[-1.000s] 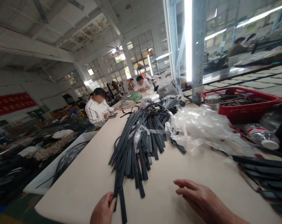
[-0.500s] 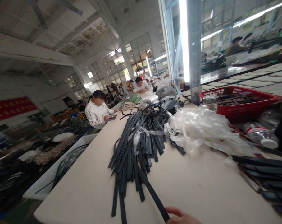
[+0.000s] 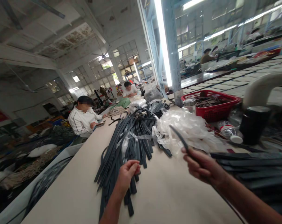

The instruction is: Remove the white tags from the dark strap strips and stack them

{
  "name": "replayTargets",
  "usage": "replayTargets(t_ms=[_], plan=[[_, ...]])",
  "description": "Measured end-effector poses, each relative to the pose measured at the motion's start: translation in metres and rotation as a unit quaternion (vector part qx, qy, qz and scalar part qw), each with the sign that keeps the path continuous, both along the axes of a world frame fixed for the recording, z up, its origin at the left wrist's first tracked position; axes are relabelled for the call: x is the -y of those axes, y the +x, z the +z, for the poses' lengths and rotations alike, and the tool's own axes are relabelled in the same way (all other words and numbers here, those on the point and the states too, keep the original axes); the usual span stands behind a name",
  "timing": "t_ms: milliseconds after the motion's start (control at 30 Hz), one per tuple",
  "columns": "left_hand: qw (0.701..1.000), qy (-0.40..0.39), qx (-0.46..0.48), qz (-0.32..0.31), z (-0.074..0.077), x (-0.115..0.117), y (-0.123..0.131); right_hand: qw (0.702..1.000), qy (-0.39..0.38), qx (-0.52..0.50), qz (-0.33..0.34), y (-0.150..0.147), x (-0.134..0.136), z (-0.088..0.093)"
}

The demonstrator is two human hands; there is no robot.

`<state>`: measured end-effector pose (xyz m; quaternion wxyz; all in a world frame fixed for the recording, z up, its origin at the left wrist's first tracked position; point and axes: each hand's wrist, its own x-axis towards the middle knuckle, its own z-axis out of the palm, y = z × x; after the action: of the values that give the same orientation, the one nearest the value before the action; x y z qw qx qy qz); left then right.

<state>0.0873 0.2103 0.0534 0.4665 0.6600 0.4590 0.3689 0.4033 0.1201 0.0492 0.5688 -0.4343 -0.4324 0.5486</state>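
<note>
Dark strips lie heaped down the middle of the table; the left forearm hides some of their near ends, and crumpled clear plastic lies against their right side. At the right edge, a second stack of strips is blurred, cut off by the frame and partly behind the right forearm.

The left hand is over the near part of the heap, fingers curled in towards the thumb; I cannot tell whether they grip a strip. Well apart from it on the right, the right hand is clamped round a single strip, whose blurred end sticks out far of the fingers; a thin dark length runs below the wrist and out of the frame.

The tabletop is pale. Far right stand a red basket and a lidded jar, with a clear bottle lying nearer. On the left, a person in white sits beside the table; another person is farther off.
</note>
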Motion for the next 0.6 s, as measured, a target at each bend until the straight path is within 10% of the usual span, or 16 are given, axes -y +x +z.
replayTargets(t_ms=[133,300,600], plan=[[0.991,0.099,-0.088,-0.019,-0.005,-0.076,0.057,0.999,-0.029,-0.031,0.003,-0.056,-0.021,-0.043],[0.959,0.212,-0.186,-0.032,-0.010,-0.138,0.109,1.000,-0.009,0.013,0.001,-0.056,-0.024,-0.066],[0.939,0.240,-0.242,-0.041,-0.027,-0.162,0.141,0.997,0.009,-0.007,-0.071,-0.049,-0.033,-0.069]])
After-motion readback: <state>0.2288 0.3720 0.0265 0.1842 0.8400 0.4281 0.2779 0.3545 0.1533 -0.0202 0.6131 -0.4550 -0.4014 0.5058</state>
